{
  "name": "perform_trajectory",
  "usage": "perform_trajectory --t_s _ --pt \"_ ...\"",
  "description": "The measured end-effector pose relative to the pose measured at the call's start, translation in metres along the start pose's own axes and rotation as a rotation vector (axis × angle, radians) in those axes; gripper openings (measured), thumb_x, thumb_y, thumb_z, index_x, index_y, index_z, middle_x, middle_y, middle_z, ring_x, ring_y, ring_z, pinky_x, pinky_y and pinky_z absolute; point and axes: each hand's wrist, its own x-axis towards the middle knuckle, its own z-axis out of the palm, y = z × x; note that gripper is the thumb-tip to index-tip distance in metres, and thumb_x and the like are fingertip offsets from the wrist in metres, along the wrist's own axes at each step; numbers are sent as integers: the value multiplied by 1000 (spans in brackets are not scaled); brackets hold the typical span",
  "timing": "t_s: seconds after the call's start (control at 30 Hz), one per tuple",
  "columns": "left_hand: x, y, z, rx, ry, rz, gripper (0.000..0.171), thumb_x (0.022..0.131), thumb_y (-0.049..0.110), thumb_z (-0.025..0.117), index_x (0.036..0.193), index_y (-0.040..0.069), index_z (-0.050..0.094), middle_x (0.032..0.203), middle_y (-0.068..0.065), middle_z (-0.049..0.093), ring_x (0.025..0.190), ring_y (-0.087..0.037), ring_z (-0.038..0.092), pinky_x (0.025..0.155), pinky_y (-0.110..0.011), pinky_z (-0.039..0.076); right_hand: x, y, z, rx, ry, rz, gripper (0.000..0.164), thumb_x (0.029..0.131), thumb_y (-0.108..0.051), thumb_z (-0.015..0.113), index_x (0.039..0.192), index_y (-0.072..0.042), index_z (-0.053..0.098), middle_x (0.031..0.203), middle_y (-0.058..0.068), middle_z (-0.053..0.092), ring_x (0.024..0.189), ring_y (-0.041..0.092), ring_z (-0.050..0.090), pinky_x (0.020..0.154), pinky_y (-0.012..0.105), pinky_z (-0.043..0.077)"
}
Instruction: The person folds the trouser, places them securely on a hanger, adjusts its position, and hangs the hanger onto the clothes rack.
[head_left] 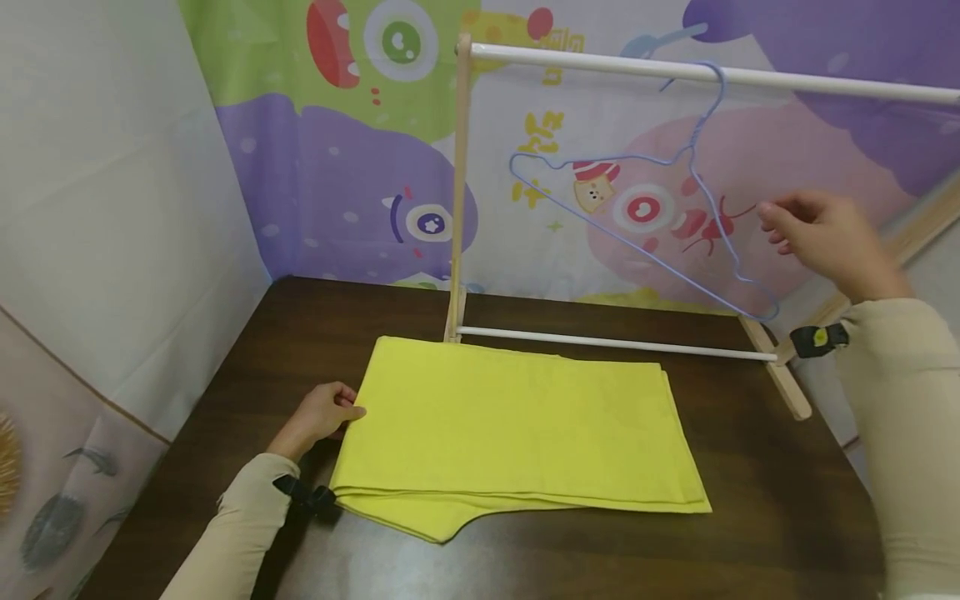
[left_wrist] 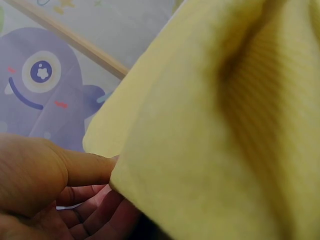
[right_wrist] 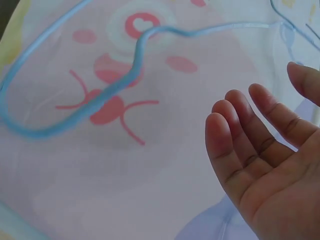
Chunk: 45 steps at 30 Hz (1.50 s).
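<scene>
A pair of folded yellow trousers lies flat on the dark wooden table, its crotch point sticking out at the near left edge. My left hand is at the left edge of the trousers. In the left wrist view its thumb lies against the cloth's corner with the fingers partly hidden beneath, pinching the edge. A blue wire hanger hangs tilted by its hook from the rack's white top bar. Just right of the hanger my right hand is raised, holding nothing; the right wrist view shows its fingers loosely bent and apart from the wire.
The rack has a wooden left post, a white top bar and a lower white bar just behind the trousers. A cartoon-printed backdrop hangs behind it. A pale wall stands at the left of the table.
</scene>
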Motion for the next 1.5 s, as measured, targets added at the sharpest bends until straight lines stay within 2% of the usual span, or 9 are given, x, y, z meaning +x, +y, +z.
perform_trajectory --t_s 0.07,0.37,0.5,0.6,0.73,0.83,1.03,1.27,1.5 --pt "1 -1 0 -5 5 -2 28 93 10 64 114 -6 54 97 -15 56 78 -21 59 65 -35 57 2 -7 2 0 -9 -8 50 98 -45 51 125 -2 56 81 -29 55 72 -7 56 62 11 46" --pt "1 -3 0 -13 9 5 29 93 11 64 114 -6 54 98 -16 57 78 -21 60 66 -35 57 10 -22 19 18 -5 -65 48 96 -41 57 121 -1 58 80 -27 58 70 -3 57 62 12 48" --pt "0 -3 0 -12 12 6 29 93 10 64 114 -6 54 99 -16 57 78 -21 60 66 -36 57 13 -23 26 -28 -14 -68 49 96 -43 57 122 -2 59 80 -26 58 70 0 57 60 17 48" --pt "1 -3 0 -9 11 7 29 93 11 64 114 -6 54 99 -16 57 79 -21 60 66 -35 57 14 -24 31 -78 -14 -63 53 95 -47 57 123 -2 59 87 -12 63 69 2 55 58 19 46" --pt "1 -3 -1 -8 9 9 29 93 11 64 114 -6 54 99 -16 56 79 -21 60 66 -36 57 15 -27 37 -107 -12 -76 55 94 -48 57 123 -1 60 100 13 65 71 -2 53 58 18 46" --pt "0 -3 -1 -7 12 16 29 93 12 64 114 -6 54 99 -16 57 80 -22 60 66 -36 57 15 -29 41 -113 -10 -94 50 95 -44 58 121 -1 61 102 18 65 73 0 52 59 18 44" --pt "0 -5 0 2 16 22 29 93 12 65 114 -6 54 100 -16 57 82 -23 60 65 -35 57 16 -30 45 -124 1 -127 40 97 -36 59 117 -1 64 101 20 66 75 4 52 60 18 41" --pt "1 -5 1 -1 27 21 29 92 12 65 113 -6 54 99 -16 57 83 -23 59 65 -36 57 19 -33 43 -115 55 -101 35 98 -25 57 116 4 63 98 16 69 67 -14 49 59 14 40" --pt "1 -5 1 6 24 21 30 93 12 65 114 -6 54 100 -17 57 84 -24 59 66 -36 57 20 -37 42 -128 46 -90 35 98 -26 57 116 4 64 103 21 68 67 -15 48 60 13 40"
